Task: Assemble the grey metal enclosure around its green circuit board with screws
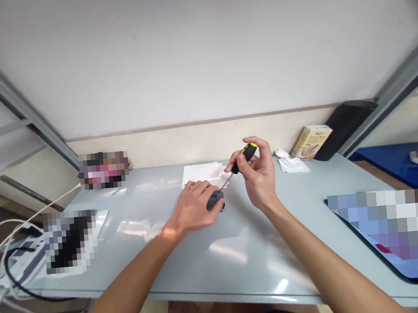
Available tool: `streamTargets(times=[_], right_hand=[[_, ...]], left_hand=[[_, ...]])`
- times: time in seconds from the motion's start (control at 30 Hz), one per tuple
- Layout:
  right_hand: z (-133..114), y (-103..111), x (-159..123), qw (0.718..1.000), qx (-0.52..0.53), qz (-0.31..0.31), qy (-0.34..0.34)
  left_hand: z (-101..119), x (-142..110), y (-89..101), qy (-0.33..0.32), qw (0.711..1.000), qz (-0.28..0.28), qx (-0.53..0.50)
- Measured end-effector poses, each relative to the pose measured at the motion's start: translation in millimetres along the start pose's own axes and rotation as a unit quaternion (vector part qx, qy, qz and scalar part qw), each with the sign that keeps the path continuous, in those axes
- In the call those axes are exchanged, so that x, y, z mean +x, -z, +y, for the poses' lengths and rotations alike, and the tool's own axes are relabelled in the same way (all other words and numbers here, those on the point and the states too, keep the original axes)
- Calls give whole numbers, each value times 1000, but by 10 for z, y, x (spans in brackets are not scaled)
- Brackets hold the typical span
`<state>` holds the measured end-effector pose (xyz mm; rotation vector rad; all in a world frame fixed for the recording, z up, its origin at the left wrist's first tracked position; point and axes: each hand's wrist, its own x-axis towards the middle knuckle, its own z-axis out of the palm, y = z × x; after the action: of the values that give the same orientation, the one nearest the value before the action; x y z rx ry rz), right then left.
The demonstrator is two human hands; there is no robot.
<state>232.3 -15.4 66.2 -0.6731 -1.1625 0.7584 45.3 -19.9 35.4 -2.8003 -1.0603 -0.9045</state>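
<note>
Near the middle of the grey table [189,269], my left hand [197,205] is closed round a small dark grey device [215,201] with slots in its casing. Most of the device is hidden under the fingers, so its kind does not show. My right hand [257,174] grips the black and yellow handle of a screwdriver [244,157]. The tool slants down to the left, and its thin shaft reaches the top edge of the device. Whether the tip sits in a screw is too small to tell. White paper sheets [199,172] lie just behind both hands.
At the back right stand a yellow box [311,142], a black cylinder [349,126] and crumpled white tissues [291,163]. A blurred flat item [392,233] lies at the right. White cables [8,230] hang at the left edge, beside blurred items [71,239]. A wall rises behind.
</note>
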Motion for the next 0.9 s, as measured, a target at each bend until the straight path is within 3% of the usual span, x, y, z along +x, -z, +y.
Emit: streamTargets(times=[0.9], right_hand=[[36, 9, 13, 1000, 16, 5, -25]], left_hand=[[-24, -6, -25, 7, 1000, 20, -17]])
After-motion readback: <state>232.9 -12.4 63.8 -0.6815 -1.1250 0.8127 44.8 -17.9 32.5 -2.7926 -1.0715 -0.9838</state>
